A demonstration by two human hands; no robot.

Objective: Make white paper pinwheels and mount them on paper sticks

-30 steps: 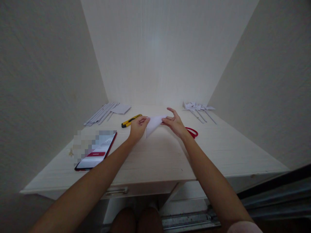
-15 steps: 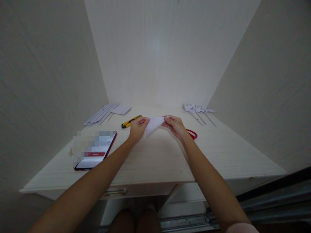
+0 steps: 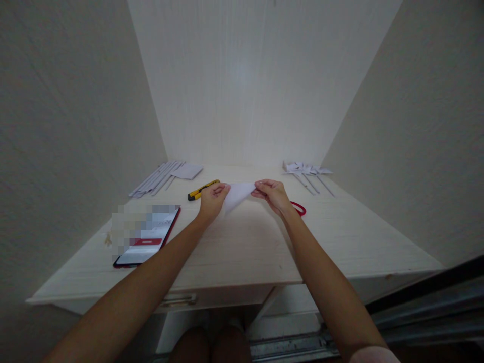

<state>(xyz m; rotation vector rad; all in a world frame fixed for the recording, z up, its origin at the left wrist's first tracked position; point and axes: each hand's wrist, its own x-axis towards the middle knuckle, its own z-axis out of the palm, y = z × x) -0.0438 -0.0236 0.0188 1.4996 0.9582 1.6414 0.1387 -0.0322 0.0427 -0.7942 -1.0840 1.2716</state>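
A piece of white paper (image 3: 239,193), folded into a triangle, is held up above the desk between both hands. My left hand (image 3: 214,200) pinches its left corner between thumb and fingers. At the opposite corner my right hand (image 3: 271,192) grips the paper the same way. The triangle's point hangs down toward me on the left side. A yellow and black utility knife (image 3: 198,191) lies just behind my left hand, partly covered by it. Red scissors handles (image 3: 300,208) show beside my right wrist; the rest of that tool is hidden.
Several paper strips or rolled sticks (image 3: 157,179) and square sheets (image 3: 188,171) lie at the back left. Paper pinwheels on sticks (image 3: 308,171) lie at the back right. A tablet or phone (image 3: 151,247) rests at the left. Walls enclose the white desk (image 3: 242,257).
The view has shifted very slightly. Both hands keep their hold on the folded paper, and its right corner now sits closer within my right fingertips.
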